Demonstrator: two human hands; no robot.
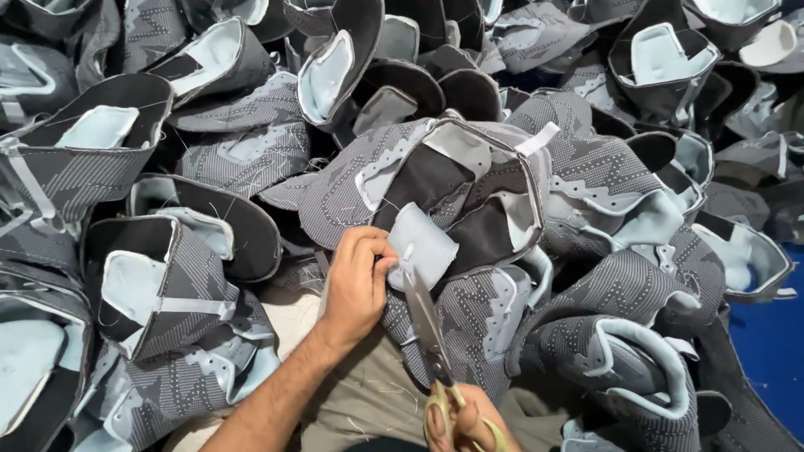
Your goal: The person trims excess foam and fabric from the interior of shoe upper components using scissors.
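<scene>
A big heap of grey shoe uppers (209, 151) is filling almost the whole view, piled over one another in every direction, many lying open and showing pale blue padded linings. The outer cloth is showing a dotted grey pattern, and loose threads are hanging from several edges. At the far right a strip of blue floor (775, 335) is showing beside the heap.

In the middle, on top of the pile, one shoe upper (469, 192) is lying open toward the camera, with its dark inner lining facing up and a white loop at its rim. Its pale blue padded tongue (421, 243) is sticking out from the opening toward the person.

Below it, the person's lap in light khaki cloth (368, 393) is showing, with bits of thread lying on it.

The left hand (358, 280) is reaching in from the lower left, its forearm crossing the lap. Its fingers (378, 251) are curling closed around the left edge of the tongue, pinching it and holding it up.

The right hand (465, 423) is sitting at the bottom edge, partly cut off by the frame. Its fingers are wrapping through the yellow handles of a pair of scissors (427, 326). The metal blades are pointing up and away, slightly apart, with their tips touching the tongue just beside the left thumb.
</scene>
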